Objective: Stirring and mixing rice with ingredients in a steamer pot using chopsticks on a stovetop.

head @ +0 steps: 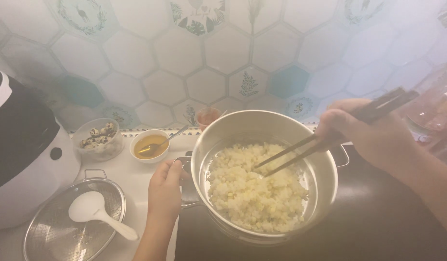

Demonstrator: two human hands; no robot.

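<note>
Chopsticks (325, 133) pinched in right hand (373, 135) at approx 2 o'clock of pot (325, 186), long axis run down-left w/ tips sunk in rice (255, 191) at pot centre, while pot's 9 o'clock handle is gripped by left hand (164, 191).

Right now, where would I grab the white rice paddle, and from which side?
Grip the rice paddle by its narrow handle, which points toward the lower right across the mesh strainer. Come from above on that right side; the broad rounded scoop at the other end is too wide. The left hand is nearest, on the pot handle.
</note>
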